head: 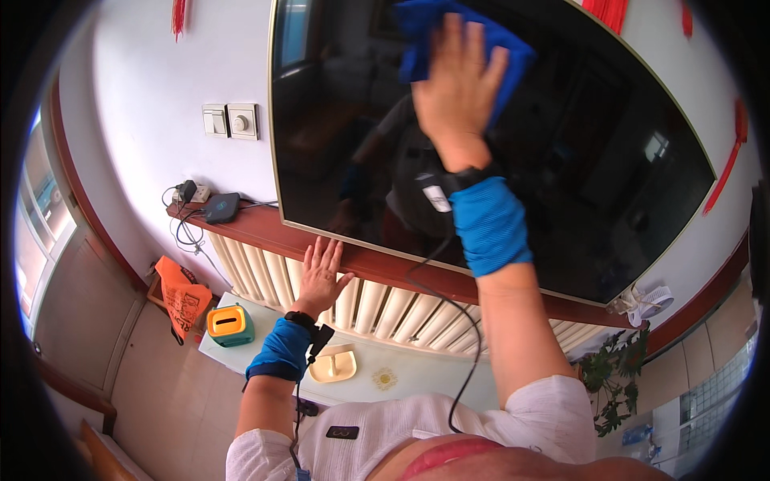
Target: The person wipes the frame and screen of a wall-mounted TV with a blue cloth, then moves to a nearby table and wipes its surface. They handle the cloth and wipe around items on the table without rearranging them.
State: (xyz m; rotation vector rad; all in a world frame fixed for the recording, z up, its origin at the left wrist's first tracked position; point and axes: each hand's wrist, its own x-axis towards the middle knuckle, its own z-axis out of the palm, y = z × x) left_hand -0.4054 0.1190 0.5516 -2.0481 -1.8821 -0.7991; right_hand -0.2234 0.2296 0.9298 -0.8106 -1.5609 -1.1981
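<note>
A large flat-screen television (577,180) with a thin pale frame fills the upper middle of the view. My right hand (460,96) presses a blue cloth (511,57) flat against its dark screen, fingers spread and slightly blurred. Below the screen's lower edge, my left hand (323,273) rests with its fingers on the edge of a reddish-brown wooden shelf (258,223), holding nothing. Both wrists carry blue sleeves and dark bands with black cables. The screen reflects part of the room and a person.
Beneath the shelf stands a cream radiator (373,306). A black box (222,208) with cables lies on the shelf's left end. On a white cabinet (283,367) are a yellow-and-green tissue box (230,325) and a cream tray (332,365). A small white fan (652,302) and a plant (613,367) are right.
</note>
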